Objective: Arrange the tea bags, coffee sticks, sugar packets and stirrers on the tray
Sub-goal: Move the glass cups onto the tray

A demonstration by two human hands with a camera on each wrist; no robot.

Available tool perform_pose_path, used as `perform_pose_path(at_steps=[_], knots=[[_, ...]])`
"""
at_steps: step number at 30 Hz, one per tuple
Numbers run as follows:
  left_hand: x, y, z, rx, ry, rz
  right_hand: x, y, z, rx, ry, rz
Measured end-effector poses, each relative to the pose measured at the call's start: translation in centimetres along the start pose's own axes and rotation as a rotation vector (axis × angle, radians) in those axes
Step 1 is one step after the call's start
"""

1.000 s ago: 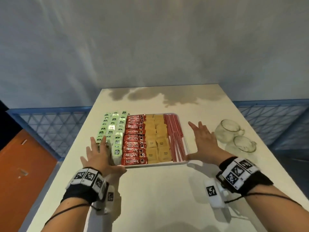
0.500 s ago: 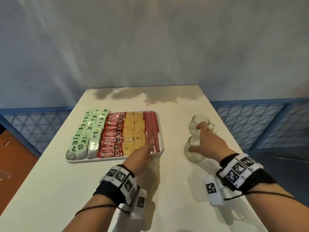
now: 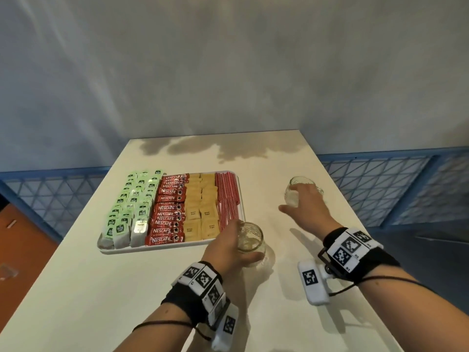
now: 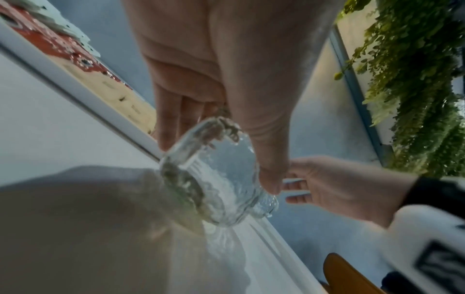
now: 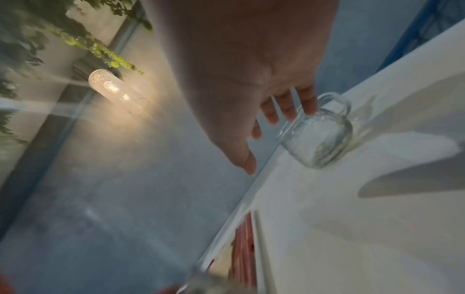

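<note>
The white tray [image 3: 175, 248] carries rows of green tea bags [image 3: 132, 207], red coffee sticks [image 3: 168, 212], tan sugar packets [image 3: 203, 212] and red stirrers [image 3: 228, 199]. My left hand [image 3: 247, 241] grips a clear glass cup [image 3: 251, 237] standing on the table off the tray's near right corner. In the left wrist view the thumb and fingers wrap that cup [image 4: 219, 179]. My right hand [image 3: 294, 200] reaches over a second glass mug [image 3: 302, 191] farther right. Its fingers [image 5: 307, 107] are spread straight at the mug's [image 5: 319, 135] rim, and none curls round it.
The white table [image 3: 152, 288] ends close to the right of the mug and just left of the tray. A blue mesh railing [image 3: 380, 189] runs beyond both sides. A grey wall stands behind the far edge.
Both hands have left the tray's sides. My left hand crossed to the right and took hold of the near cup. My right hand went from that cup to the far mug.
</note>
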State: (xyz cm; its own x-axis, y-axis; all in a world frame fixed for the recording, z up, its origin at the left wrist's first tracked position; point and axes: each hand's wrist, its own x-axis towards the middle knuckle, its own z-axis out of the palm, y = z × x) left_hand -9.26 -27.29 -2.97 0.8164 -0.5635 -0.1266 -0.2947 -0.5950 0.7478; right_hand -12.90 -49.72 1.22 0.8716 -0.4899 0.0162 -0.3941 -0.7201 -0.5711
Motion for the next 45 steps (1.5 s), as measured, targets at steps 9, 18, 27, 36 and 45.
perform_pose_path(at_steps=[9, 18, 27, 36, 45], knots=[[-1.4, -2.4, -11.2, -0.002, 0.276, -0.016, 6.6, 2.6, 1.0, -0.057, 0.043, 0.191], [1.1, -7.3, -16.4, 0.076, 0.347, -0.096, 11.5, -3.2, 6.5, -0.046, 0.006, 0.058], [2.8, -9.0, -17.7, 0.033, 0.313, -0.092, 15.4, -6.4, 9.7, -0.07, 0.023, 0.018], [3.9, -5.0, -15.9, -0.072, 0.319, -0.094, 9.4, -9.1, 7.6, 0.119, 0.05, -0.071], [6.9, 0.3, -10.1, -0.433, 0.337, -0.128, -0.3, -13.1, 7.3, 0.629, -0.329, 0.008]])
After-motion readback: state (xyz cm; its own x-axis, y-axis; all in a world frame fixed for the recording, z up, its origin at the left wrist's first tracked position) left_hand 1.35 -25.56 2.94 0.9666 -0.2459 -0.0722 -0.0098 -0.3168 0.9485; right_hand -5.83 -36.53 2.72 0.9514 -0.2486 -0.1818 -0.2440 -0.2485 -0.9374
